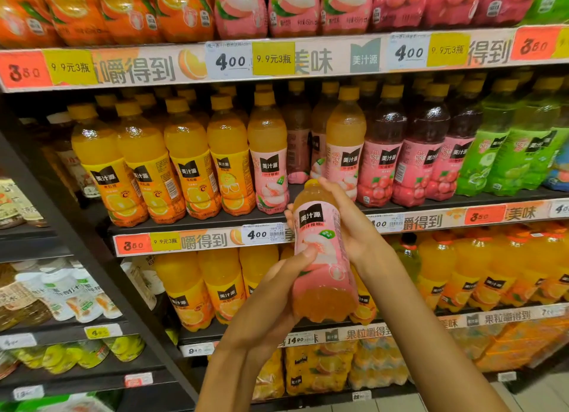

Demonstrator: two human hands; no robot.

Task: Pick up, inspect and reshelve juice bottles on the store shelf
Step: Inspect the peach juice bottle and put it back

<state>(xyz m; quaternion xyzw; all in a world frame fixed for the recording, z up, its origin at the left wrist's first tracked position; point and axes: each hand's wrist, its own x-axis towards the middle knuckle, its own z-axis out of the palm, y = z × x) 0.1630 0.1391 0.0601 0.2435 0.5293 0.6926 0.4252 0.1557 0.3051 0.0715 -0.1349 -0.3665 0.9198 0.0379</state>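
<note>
A peach juice bottle (320, 257) with a pink label and a yellow cap is held in front of the shelf, tilted slightly, cap pointing up and away. My left hand (271, 297) grips its lower part, thumb pressed on the label. My right hand (351, 224) wraps around the upper part from the right, fingers behind the neck. Just behind it, the middle shelf (200, 224) carries a row of the same peach bottles (268, 153), with a gap in the front row between two of them.
Orange juice bottles (144, 162) fill the shelf's left side, red bottles (381, 153) and green bottles (505, 153) its right. Shelves above and below hold more juice. A dark upright post (77, 227) separates a side rack of other drinks (61, 294) at the left.
</note>
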